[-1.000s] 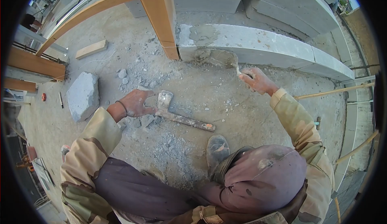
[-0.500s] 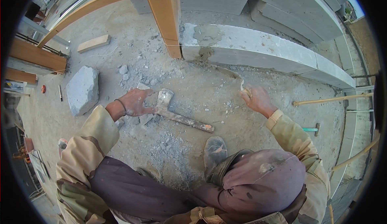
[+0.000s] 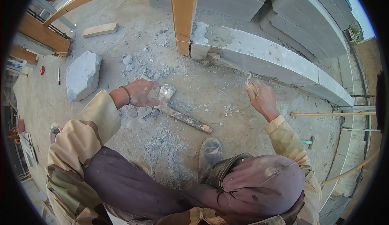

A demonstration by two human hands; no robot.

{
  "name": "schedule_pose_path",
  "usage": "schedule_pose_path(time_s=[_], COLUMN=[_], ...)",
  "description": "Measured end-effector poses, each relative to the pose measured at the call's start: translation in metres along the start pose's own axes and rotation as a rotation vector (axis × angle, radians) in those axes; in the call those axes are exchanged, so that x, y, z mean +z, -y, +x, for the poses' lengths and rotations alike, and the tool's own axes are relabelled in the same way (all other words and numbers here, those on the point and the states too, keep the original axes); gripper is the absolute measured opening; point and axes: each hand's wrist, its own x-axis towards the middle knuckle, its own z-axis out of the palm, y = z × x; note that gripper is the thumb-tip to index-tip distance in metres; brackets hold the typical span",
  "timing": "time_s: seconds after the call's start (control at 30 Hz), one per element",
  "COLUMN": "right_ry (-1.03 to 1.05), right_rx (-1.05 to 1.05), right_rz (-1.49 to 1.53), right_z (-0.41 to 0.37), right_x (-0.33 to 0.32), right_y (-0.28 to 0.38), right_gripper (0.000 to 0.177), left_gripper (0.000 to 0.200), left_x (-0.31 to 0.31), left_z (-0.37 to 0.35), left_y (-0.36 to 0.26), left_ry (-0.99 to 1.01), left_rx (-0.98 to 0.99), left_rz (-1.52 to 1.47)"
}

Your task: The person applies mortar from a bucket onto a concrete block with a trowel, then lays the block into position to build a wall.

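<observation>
My left hand [image 3: 140, 93] is over the rubble with thumb and fingers apart, right beside the head of a worn hatchet-like hammer [image 3: 188, 121] that lies on the floor. In my right hand [image 3: 263, 99] is the handle of a trowel [image 3: 231, 64], my fingers wrapped round it. The thin blade points up and left, against the lower side of a long pale block row [image 3: 259, 59]. Wet grey mortar [image 3: 219, 34] marks the block's top near the wooden post [image 3: 184, 18].
A rough block chunk [image 3: 83, 76] and a short wood piece [image 3: 100, 29] lie at the left. Broken bits [image 3: 164, 146] cover the floor before my boot [image 3: 210, 152]. A green-handled hammer [image 3: 310, 142] and a pole [image 3: 332, 114] are at the right. A string crosses near the post.
The trowel blade has come up to the block's lower side near the post. My left hand's fingers have moved nearer the hammer head. The camera view has shifted slightly.
</observation>
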Motion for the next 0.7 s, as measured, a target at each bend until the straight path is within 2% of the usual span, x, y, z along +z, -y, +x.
schedule_pose_path(time_s=[0.17,0.23,0.33,0.47,0.63,0.7], right_ry=[-0.078,0.042,0.108,0.134,-0.099,-0.13], right_rx=[-0.018,-0.033,-0.086,-0.059,-0.054,-0.062], right_rz=[0.012,-0.049,-0.073,-0.088,-0.084,-0.086], right_z=[-0.022,-0.022,-0.007,0.019,0.01,0.007], right_x=[0.012,0.029,0.057,0.07,0.071,0.061], right_y=[-0.009,-0.015,-0.018,-0.011,-0.011,-0.007], right_gripper=[0.035,0.034,0.033,0.032,0.027,0.027], left_gripper=[0.086,0.086,0.086,0.087,0.087,0.086], left_x=[0.009,0.004,0.007,-0.001,-0.001,0.004], left_z=[0.001,0.0,-0.002,-0.007,-0.005,0.0], left_y=[0.016,0.012,0.012,0.003,0.009,0.012], left_ry=[0.077,0.072,0.075,0.073,0.025,0.019], left_rx=[-0.029,-0.045,-0.053,-0.075,-0.068,-0.062], left_rz=[0.052,0.049,0.044,0.047,0.016,-0.008])
